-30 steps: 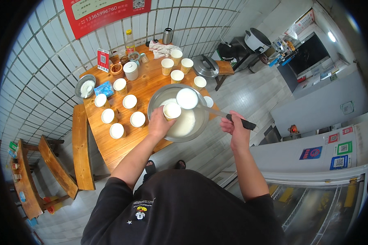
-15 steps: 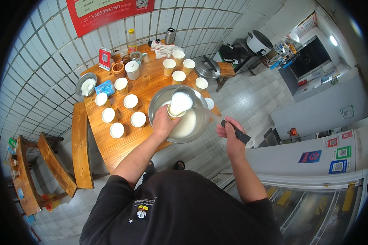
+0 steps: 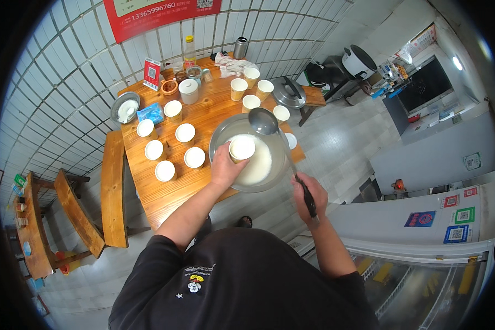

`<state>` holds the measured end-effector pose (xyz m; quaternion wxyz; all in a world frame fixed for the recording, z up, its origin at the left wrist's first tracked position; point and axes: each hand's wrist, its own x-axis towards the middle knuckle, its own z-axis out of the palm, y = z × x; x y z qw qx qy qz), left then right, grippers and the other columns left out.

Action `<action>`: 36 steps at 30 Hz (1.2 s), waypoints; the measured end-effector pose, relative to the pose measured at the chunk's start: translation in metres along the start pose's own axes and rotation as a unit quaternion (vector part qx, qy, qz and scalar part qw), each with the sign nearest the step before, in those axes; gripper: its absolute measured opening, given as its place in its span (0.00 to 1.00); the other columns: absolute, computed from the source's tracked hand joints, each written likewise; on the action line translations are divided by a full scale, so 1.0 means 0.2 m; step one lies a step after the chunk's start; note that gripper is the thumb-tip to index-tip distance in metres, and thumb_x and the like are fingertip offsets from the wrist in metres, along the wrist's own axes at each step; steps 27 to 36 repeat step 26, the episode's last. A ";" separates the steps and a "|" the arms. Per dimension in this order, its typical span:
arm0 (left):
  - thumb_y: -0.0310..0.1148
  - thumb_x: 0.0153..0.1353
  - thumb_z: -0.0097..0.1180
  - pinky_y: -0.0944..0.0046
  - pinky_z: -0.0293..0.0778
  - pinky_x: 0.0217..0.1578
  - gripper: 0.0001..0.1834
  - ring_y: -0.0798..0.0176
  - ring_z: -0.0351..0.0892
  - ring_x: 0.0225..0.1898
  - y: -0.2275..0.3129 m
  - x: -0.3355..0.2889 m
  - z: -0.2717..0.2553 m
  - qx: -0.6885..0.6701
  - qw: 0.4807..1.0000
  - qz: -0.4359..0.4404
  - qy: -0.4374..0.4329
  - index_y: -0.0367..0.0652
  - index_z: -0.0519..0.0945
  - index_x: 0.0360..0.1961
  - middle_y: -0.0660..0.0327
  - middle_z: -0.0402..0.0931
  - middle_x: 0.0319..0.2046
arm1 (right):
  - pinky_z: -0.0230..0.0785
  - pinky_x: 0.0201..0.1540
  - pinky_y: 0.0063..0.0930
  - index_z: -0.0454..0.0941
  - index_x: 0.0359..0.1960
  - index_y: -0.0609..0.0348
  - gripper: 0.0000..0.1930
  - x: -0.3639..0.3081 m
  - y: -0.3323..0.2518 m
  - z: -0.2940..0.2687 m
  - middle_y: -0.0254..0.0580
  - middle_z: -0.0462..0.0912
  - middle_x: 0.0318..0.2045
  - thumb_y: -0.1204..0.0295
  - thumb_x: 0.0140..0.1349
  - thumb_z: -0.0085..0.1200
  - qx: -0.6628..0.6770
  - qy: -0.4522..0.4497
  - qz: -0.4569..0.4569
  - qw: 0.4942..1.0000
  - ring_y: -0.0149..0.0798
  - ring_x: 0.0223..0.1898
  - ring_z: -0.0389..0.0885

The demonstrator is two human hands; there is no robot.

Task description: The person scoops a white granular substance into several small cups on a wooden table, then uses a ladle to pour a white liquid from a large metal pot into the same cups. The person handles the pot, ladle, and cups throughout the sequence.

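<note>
Over a wide metal bowl (image 3: 220,131) of white liquid, my left hand (image 3: 227,167) grips a paper cup (image 3: 242,149) filled with the same white liquid. My right hand (image 3: 309,197) is wrapped around the black handle of a metal ladle (image 3: 264,121). The ladle's scoop hangs above the bowl's far right rim and looks emptied, with a white film. Filled paper cups stand left of the bowl, among them one (image 3: 194,158) closest to my left hand. More paper cups (image 3: 251,103) are grouped beyond the bowl.
The wooden table (image 3: 154,204) also bears a white lidded jar (image 3: 188,91), a blue packet (image 3: 150,113), a bowl of white stuff (image 3: 125,107) and a yellow-capped bottle (image 3: 190,52). A large pot lid (image 3: 287,92) lies on a stool at the right. Benches (image 3: 114,190) stand left.
The ladle has turned from pouring into the held cup and moved away to the right and up. The cup now sits upright, full, in my left hand. The view has shifted slightly.
</note>
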<state>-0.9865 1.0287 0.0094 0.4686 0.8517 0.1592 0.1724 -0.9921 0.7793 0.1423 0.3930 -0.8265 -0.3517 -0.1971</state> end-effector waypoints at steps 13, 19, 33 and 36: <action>0.40 0.47 0.78 0.49 0.75 0.56 0.38 0.44 0.77 0.56 -0.03 -0.04 -0.15 0.000 0.999 0.017 0.035 0.39 0.75 0.58 0.50 0.80 0.52 | 0.77 0.39 0.36 0.82 0.50 0.59 0.12 -0.28 0.29 0.32 0.52 0.86 0.36 0.74 0.65 0.59 0.034 -0.090 0.116 0.989 0.50 0.34 0.86; 0.40 0.48 0.77 0.49 0.74 0.57 0.37 0.44 0.76 0.55 -0.02 -0.05 -0.18 0.021 1.000 -0.005 0.004 0.40 0.75 0.58 0.50 0.79 0.53 | 0.78 0.38 0.28 0.81 0.54 0.61 0.14 -0.35 0.36 0.43 0.45 0.88 0.37 0.69 0.70 0.55 0.219 -0.018 0.418 0.881 0.36 0.34 0.87; 0.41 0.50 0.76 0.49 0.74 0.57 0.37 0.44 0.76 0.56 -0.01 -0.04 -0.16 0.008 1.000 0.003 0.005 0.41 0.75 0.59 0.50 0.79 0.53 | 0.78 0.36 0.26 0.74 0.61 0.60 0.20 -0.28 0.43 0.30 0.49 0.88 0.40 0.64 0.72 0.52 0.295 0.087 0.563 0.767 0.35 0.34 0.87; 0.41 0.50 0.76 0.49 0.74 0.57 0.37 0.44 0.76 0.56 -0.01 -0.04 -0.16 0.008 1.000 0.003 0.005 0.41 0.75 0.59 0.50 0.79 0.53 | 0.78 0.36 0.26 0.74 0.61 0.60 0.20 -0.28 0.43 0.30 0.49 0.88 0.40 0.64 0.72 0.52 0.295 0.087 0.563 0.767 0.35 0.34 0.87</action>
